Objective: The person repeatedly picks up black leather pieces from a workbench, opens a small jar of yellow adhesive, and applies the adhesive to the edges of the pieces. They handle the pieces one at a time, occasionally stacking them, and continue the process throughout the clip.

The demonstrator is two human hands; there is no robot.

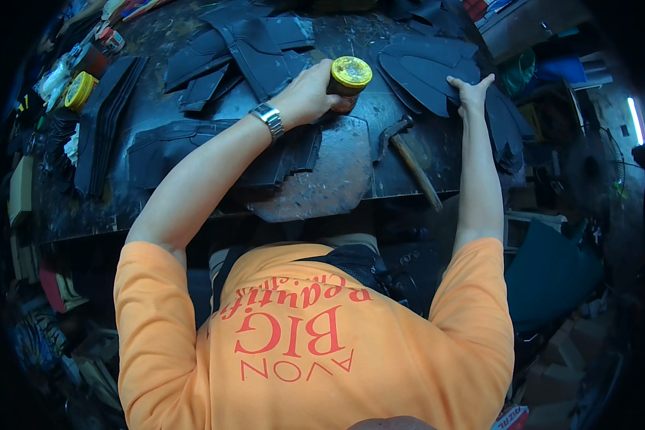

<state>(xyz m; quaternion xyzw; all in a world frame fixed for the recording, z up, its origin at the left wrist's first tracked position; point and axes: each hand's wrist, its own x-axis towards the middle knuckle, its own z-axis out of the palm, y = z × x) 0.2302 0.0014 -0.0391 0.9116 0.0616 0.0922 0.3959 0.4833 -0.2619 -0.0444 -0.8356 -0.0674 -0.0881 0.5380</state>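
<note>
My left hand is wrapped round the side of a dark jar with a yellow lid, above the middle of the workbench. The jar stands about upright, its lid smeared and stained. To the right, my right hand has its fingers spread over flat black cut pieces, which look like leather or a similar sheet. It touches or hovers just over their right edge; I cannot tell which. Between my hands lies a hammer with a wooden handle. A worn grey slab sits at the bench's near edge.
More black pieces are heaped behind my left forearm, and a long stack lies at the left. A yellow round container stands by the bench's left edge. A fan and a dark green sheet are off to the right.
</note>
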